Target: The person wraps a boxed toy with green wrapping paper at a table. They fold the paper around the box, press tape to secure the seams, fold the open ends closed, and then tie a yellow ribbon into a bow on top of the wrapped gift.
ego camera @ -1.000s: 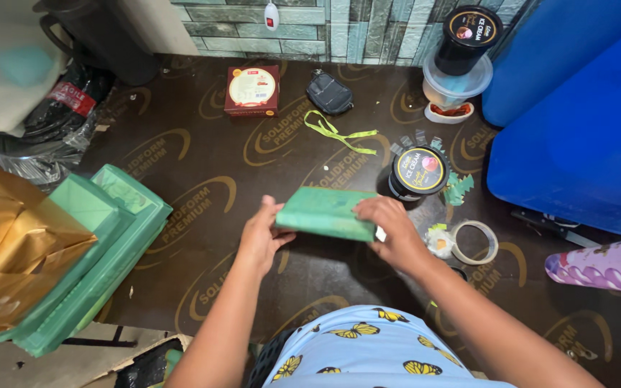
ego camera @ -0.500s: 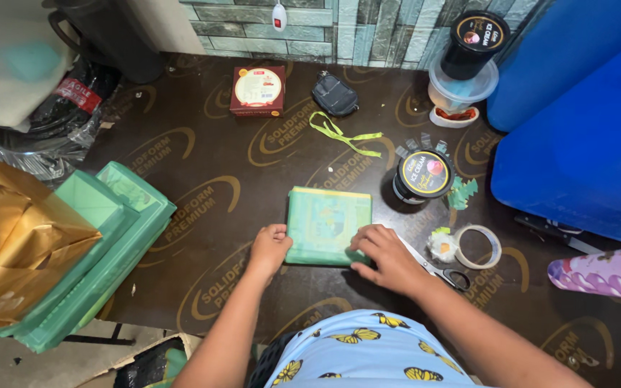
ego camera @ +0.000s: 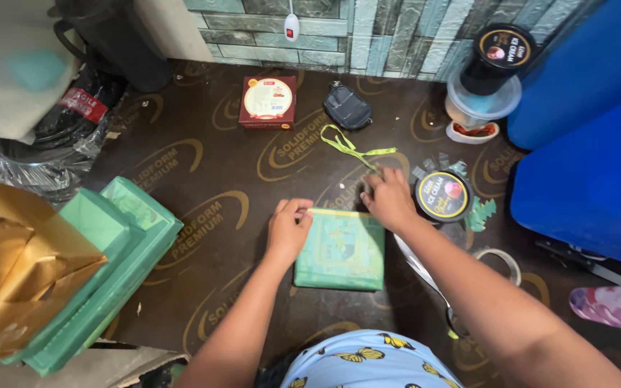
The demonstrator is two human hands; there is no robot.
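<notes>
A flat box wrapped in green paper [ego camera: 341, 253] lies on the dark brown printed mat [ego camera: 210, 179] in front of me. My left hand [ego camera: 289, 228] grips its far left corner with bent fingers. My right hand [ego camera: 389, 197] lies over the far right corner, fingers bent and reaching onto the mat just past the box, with nothing seen in it. It sits beside a black ice cream tub [ego camera: 443, 195], and a green ribbon [ego camera: 352, 148] lies a little beyond its fingertips.
Scissors [ego camera: 415, 262] and a tape roll [ego camera: 503, 259] lie partly under my right arm. A red box [ego camera: 269, 100] and a black pouch [ego camera: 348, 108] sit near the wall. Green wrapped boxes [ego camera: 102, 266] and gold paper [ego camera: 16, 266] are stacked left, blue containers [ego camera: 591, 179] and stacked tubs [ego camera: 486, 86] right.
The box, held tilted above the mat a second ago, now lies flat. Both hands slid from its near edge to its far corners. The view shifted slightly.
</notes>
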